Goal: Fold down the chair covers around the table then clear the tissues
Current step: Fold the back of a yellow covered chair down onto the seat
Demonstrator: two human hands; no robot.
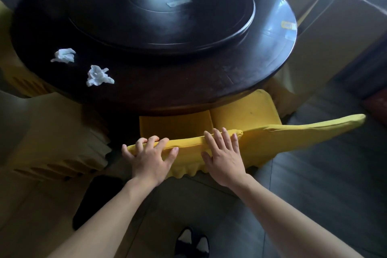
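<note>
- Resting on the top edge of a yellow chair cover point(188, 146), the left hand point(149, 158) curled its fingers over the fabric, gripping it; the right hand point(223, 158) lay flat, fingers straight.
- The covered chair stood tucked against a dark round table point(188, 90).
- Two crumpled white tissues point(98, 76) lay on the table's left side, near each other.
- A raised turntable point(159, 16) filled the centre; its small label was perhaps printed, but unreadable.
- Paler covered chairs point(339, 33) stood around.

A dining room, likely in a restaurant. Round dark table point(188, 90) at frame centre with a large turntable point(161, 16) on top, ringed by chairs in yellow covers point(251, 144), more covered chairs point(335, 33) at upper right, grey tiled floor point(314, 195) below.
</note>
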